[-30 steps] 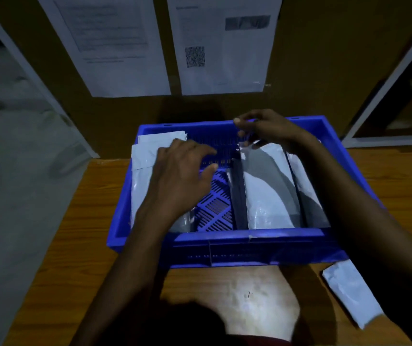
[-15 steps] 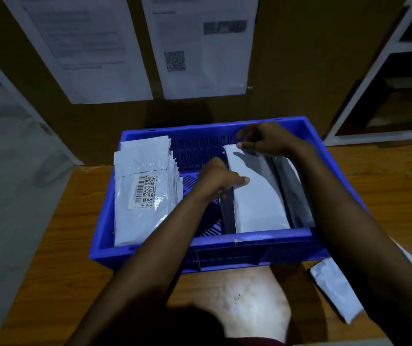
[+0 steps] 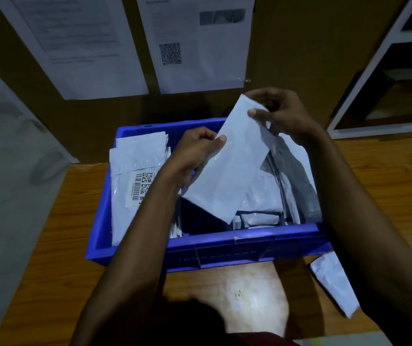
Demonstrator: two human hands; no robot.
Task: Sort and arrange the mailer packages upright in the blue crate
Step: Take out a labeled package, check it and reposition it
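Note:
A blue crate (image 3: 225, 250) stands on the wooden table. Above its middle, a white mailer (image 3: 230, 168) is held tilted by both hands. My left hand (image 3: 197, 151) pinches its left edge, and my right hand (image 3: 282, 113) pinches its top corner. A stack of white mailers (image 3: 135, 171) with a barcode label leans against the crate's left wall. More white and grey mailers (image 3: 292, 176) stand at the right side of the crate, partly hidden by the lifted one.
One white mailer (image 3: 334, 280) lies on the table right of the crate, partly under my right forearm. Two printed sheets (image 3: 200, 43) hang on the brown wall behind. A white shelf frame (image 3: 364, 71) stands at the right. The table's left edge (image 3: 57, 186) drops off beside the crate.
Both hands have lifted a white mailer out of the right-hand group and tilted it above the crate. The left hand came over from the left stack and took hold of it.

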